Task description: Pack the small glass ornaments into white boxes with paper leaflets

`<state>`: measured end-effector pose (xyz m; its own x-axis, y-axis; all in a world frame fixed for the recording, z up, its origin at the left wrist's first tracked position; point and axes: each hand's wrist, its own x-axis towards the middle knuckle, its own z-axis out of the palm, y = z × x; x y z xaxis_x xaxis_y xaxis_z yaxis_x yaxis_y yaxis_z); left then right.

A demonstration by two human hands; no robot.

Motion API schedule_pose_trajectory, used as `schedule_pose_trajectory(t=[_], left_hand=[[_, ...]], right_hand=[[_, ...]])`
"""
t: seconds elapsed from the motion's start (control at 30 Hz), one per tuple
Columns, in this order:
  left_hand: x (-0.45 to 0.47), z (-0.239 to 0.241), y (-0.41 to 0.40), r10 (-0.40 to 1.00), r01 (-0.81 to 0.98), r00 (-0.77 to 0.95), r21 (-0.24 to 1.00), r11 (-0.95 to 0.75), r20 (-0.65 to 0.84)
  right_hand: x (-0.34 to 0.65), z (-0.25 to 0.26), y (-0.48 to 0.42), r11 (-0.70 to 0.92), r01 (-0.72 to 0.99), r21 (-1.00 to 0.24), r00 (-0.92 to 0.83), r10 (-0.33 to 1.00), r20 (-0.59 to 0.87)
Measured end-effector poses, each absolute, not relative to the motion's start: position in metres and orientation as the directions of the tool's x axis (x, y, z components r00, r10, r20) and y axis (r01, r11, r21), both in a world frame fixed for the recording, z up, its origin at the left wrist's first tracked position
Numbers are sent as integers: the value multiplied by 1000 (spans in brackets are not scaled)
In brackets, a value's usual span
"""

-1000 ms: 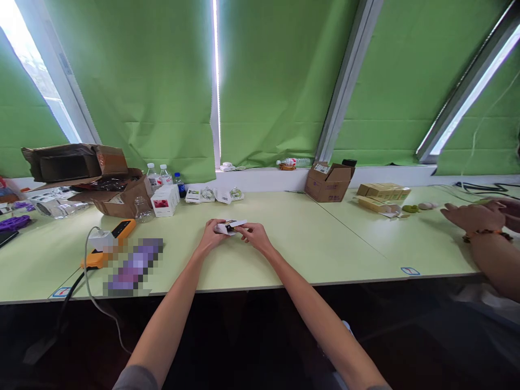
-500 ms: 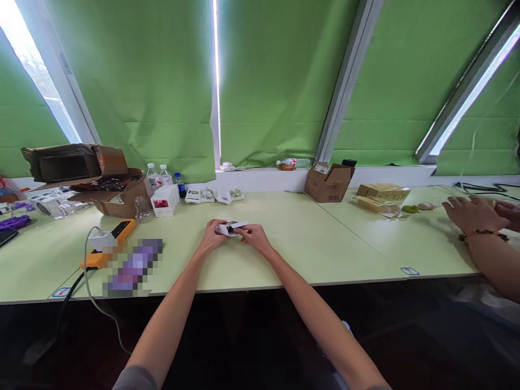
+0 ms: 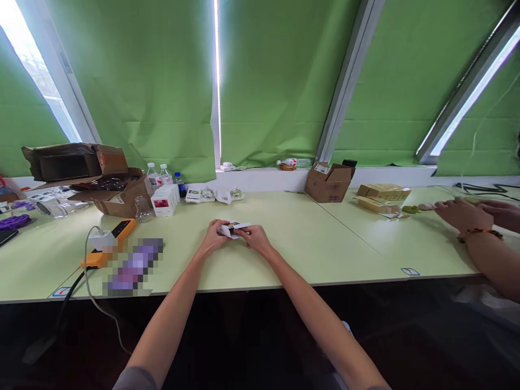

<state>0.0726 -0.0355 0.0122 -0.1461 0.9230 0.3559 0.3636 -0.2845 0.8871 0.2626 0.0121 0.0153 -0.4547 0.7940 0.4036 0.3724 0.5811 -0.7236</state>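
Note:
A small white box (image 3: 234,228) with a dark opening sits just above the pale green table (image 3: 317,244), in the middle of the view. My left hand (image 3: 214,236) grips its left end. From the right, my right hand (image 3: 255,238) pinches the box's other end, near an open flap. What is inside the box cannot be made out.
Open cardboard boxes (image 3: 109,187), water bottles (image 3: 158,174) and white cartons (image 3: 164,200) stand at the back left. An orange tool (image 3: 109,241) with a cable lies at the left. A brown box (image 3: 329,181) and tan packs (image 3: 382,195) sit at the back right. Another person's hands (image 3: 467,212) work at the far right.
My hands have stayed on the small white box and turned it slightly. The other person's hands at the right have moved a little further onto the table.

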Motion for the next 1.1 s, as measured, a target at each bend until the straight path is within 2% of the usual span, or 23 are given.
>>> schedule_pose_trajectory(t=[0.47,0.67,1.1], left_hand=[[74,14,-37,923,355,-138,888,-292,358],[76,15,-36,935,329,-132,904,-273,331],[74,15,-31,966,164,-72,958,-235,249]], right_hand=[[262,16,12,659,469,-588,-452,751,482],[260,18,11,691,539,-482,-394,713,580],[262,26,3,748,505,-432,-280,615,737]])
